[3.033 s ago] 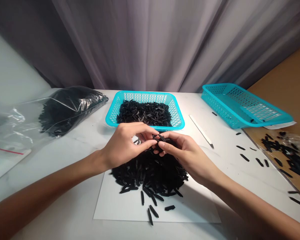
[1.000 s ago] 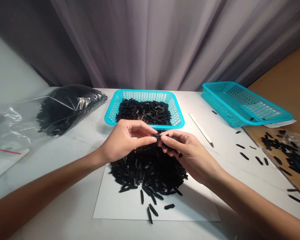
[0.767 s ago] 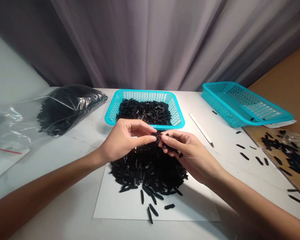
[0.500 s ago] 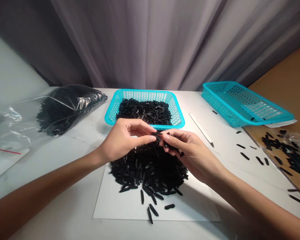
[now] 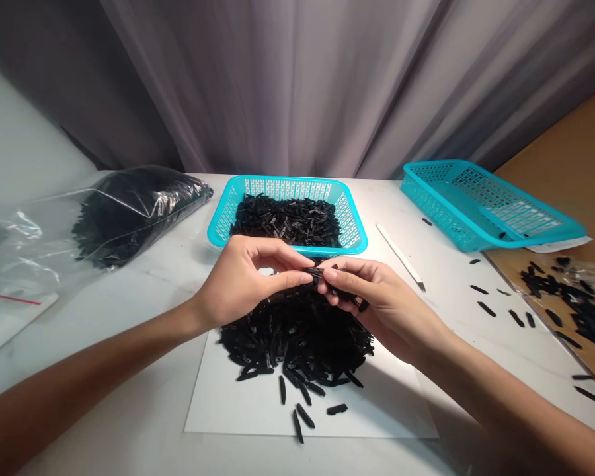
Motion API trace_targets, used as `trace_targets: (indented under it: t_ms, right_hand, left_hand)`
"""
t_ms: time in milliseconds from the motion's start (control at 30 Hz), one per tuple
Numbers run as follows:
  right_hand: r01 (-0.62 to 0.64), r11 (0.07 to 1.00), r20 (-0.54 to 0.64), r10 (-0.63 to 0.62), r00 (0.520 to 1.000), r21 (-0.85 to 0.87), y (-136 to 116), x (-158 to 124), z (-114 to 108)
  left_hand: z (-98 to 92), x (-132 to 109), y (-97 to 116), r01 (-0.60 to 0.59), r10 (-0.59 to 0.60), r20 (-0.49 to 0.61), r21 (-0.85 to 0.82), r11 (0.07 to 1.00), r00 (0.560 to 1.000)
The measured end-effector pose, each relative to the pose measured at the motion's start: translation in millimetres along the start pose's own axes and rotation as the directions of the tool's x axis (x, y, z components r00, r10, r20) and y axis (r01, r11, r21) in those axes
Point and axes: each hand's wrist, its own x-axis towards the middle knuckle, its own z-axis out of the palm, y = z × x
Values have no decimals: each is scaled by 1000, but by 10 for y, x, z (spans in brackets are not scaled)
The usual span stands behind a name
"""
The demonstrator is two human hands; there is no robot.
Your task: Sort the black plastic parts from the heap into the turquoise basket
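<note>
My left hand (image 5: 250, 281) and my right hand (image 5: 377, 301) meet above a heap of small black elongated plastic pieces (image 5: 297, 337). Their fingertips pinch a small bunch of black pieces (image 5: 324, 277) between them. One piece sticks out below the right fingers. The heap lies on a white sheet (image 5: 228, 410), with several loose pieces near its front edge. Behind my hands, a turquoise perforated plastic basket (image 5: 287, 188) holds more black pieces (image 5: 285, 221). The hands hide the heap's far part.
A clear plastic bag of black pieces (image 5: 129, 218) lies at the left. A second turquoise basket (image 5: 480, 205) sits tilted at the right, beside a white strip with a metal tip (image 5: 399, 254). Loose pieces (image 5: 486, 309) lie on the table, and more lie on cardboard (image 5: 565, 311).
My hands have shifted slightly, and the fingers have closed around the small bunch of pieces above the heap. The view has drifted slightly. The heap and baskets look unchanged.
</note>
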Motion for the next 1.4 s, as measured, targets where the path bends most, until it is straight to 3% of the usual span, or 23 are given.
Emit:
trace_targets:
  t_ms: [167,333,600,767,1167,1400]
  right_hand:
    - [-14,999,50,12,999,40,2,13,-8]
    - [-31,995,0,32,999,94,19,24,-10]
    - [17,999,-54,-15,998,37,9,2,6]
    - [19,1000,-85,-18,996,9,-5,-15,27]
    - [40,999,-95,-43,995,-33,-32,-47,29]
    - [49,995,-87,-57,995,-86,-43,-42,57]
  left_hand:
    - [0,-9,7,32,-30,27,-99,995,999]
    - [0,-10,-10,18,-18,-2,-114,993,1000]
    - [29,-17,-6,-127,129,-114,27,992,985]
    - [37,-39,5,-112,121,-153,67,991,981]
    - [23,-44,21,-122,137,-157,103,987,978]
    - [-2,-24,49,-169,181,-101,115,979,978]
